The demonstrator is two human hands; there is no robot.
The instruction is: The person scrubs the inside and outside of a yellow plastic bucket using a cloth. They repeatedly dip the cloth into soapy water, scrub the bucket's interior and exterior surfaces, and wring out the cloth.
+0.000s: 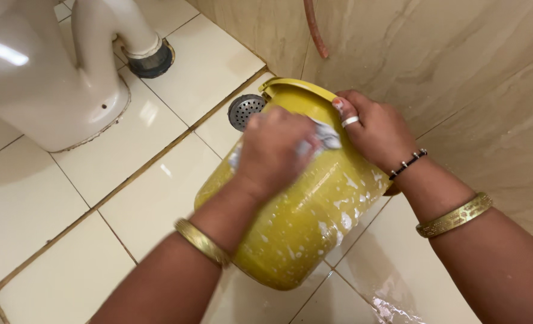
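Head view: yellow plastic bucket, soap-flecked, tipped on its side on the glossy cream tiled floor, near the round metal drain. Left hand, blurred, fingers apparently curled on a pale soapy cloth. Right hand fingers clamp the rim. Risk: slick foam, smooth curved plastic; bucket could roll or slip free.

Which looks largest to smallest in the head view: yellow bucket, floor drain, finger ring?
1. yellow bucket
2. floor drain
3. finger ring
The drain lies farther from the camera, but the order holds.
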